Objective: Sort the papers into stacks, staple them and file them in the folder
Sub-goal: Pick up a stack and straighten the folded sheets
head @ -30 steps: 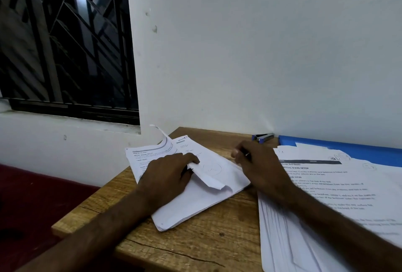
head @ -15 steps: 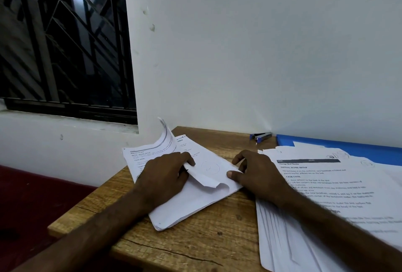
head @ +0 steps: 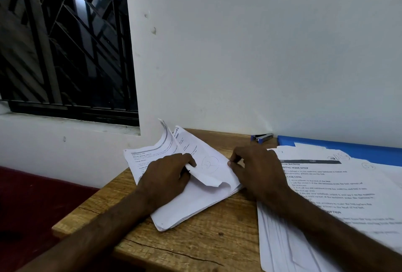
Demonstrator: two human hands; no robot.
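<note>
- Fingertips (head: 187, 159) of left hand (head: 165, 176): bent, pinching folded sheet (head: 208, 179); thumb mostly hidden; barred window (head: 65, 43) far off to their left.
- Under those fingertips and palm: small stack (head: 195, 204) of printed papers, askew on wooden table (head: 195, 247), far corners curling up toward the wall.
- Fingers (head: 236, 156) of right hand (head: 258, 174): curled, thumb and forefinger nipping right edge of small stack.
- Just beyond right fingers, against the wall: stapler (head: 262, 137), touched by neither hand.
- Right of right fingers: large stack (head: 326, 184) of papers, fanned at near edge, partly under right forearm, heading "INITIAL SCENE SETUP" legible.
- Beyond large stack, well right of all fingers: blue folder (head: 359, 150), flat along the wall, near side covered by papers.
</note>
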